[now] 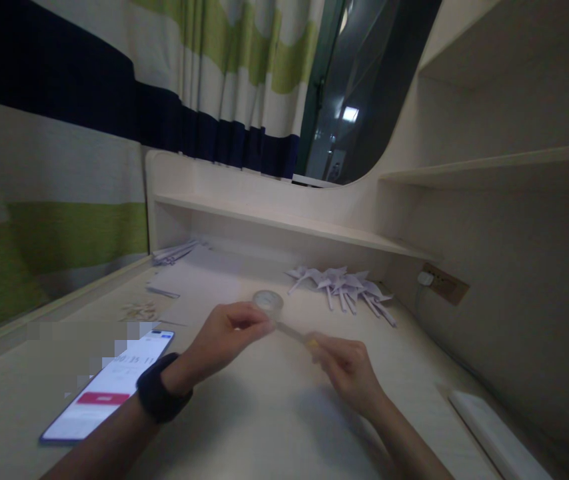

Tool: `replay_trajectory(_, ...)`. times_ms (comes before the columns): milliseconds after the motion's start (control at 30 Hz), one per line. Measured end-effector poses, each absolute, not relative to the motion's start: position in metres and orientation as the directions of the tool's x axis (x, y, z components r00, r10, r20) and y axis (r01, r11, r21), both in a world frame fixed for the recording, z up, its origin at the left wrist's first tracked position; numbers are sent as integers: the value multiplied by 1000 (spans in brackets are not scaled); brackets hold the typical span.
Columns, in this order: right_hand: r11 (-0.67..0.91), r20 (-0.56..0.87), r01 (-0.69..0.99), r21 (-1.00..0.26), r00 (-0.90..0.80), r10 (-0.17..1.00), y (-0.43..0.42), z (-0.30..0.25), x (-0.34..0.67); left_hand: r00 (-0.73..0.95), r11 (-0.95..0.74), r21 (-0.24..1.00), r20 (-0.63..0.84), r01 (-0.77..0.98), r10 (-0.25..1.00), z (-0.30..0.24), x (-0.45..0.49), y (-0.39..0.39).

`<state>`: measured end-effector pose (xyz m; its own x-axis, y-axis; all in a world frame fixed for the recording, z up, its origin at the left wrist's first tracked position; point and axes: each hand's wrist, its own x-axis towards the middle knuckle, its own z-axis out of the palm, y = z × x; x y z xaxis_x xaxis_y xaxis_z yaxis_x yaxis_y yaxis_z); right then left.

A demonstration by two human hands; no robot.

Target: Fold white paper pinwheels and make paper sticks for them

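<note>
My left hand (227,337) is closed on a roll of clear tape (268,301), held a little above the pale desk (274,413). My right hand (347,367) pinches the free end of the tape strip (292,331), which stretches between the two hands. A small yellow tab shows at my right fingertips. A dark watch sits on my left wrist.
A phone (109,387) with a lit screen lies on the desk at the left. A pile of folded white paper shapes (344,287) lies at the back, more paper pieces (174,253) at the back left. A white flat object (494,433) lies at the right edge. A wall socket (439,281) is on the right.
</note>
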<state>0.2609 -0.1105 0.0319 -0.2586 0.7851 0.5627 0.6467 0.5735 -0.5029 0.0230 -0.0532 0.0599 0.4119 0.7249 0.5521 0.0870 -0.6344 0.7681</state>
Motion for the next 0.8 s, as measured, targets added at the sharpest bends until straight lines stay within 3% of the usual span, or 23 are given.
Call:
replay_trajectory(100, 524, 486, 605, -599, -245, 839, -111, 32, 256, 380, -634, 770, 565, 76, 732, 60, 23, -53)
replay_trajectory(200, 489, 422, 545, -681, -253, 870, -112, 33, 253, 348, -534, 839, 472, 105, 810, 61, 23, -55)
replay_trajectory(400, 517, 448, 563, -645, -269, 852, -113, 35, 254, 307, -366, 924, 319, 109, 897, 63, 24, -56)
replay_trajectory(800, 460, 356, 606, -649, -294, 887, -112, 35, 258, 341, -482, 836, 387, 261, 856, 55, 23, -50)
